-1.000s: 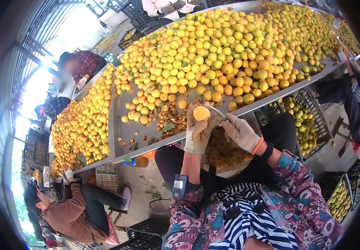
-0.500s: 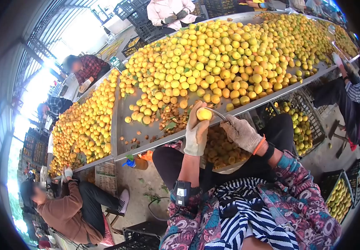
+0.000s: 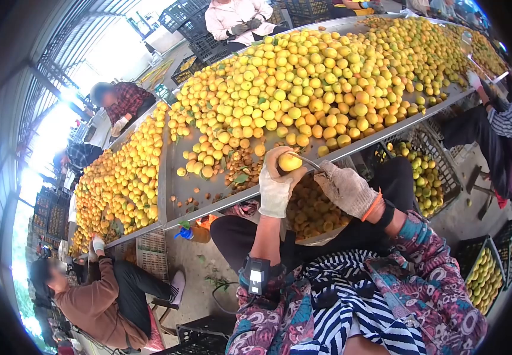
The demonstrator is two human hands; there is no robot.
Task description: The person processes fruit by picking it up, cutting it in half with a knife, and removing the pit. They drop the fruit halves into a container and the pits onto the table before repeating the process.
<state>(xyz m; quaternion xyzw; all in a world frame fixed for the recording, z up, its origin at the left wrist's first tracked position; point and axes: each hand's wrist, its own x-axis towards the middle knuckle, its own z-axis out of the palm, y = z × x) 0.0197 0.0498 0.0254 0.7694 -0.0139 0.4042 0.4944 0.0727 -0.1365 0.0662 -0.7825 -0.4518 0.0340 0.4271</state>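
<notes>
From the head camera we see our left hand [image 3: 275, 188], in a pale cloth glove, curled round a small round yellow fruit [image 3: 290, 161], which it holds up just over the near edge of the grey metal worktop [image 3: 176, 177]. Our right hand [image 3: 345, 188], in a grey knit glove, is clenched on a thin curved metal blade [image 3: 309, 160] whose tip touches the fruit. Behind lies a heap of yellow fruit [image 3: 303, 77]. A black strap-on device [image 3: 258, 275] on the left forearm carries a white label — too small to read.

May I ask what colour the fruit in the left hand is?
Yellow; the fruit in the left hand shows best in the head view.
</notes>
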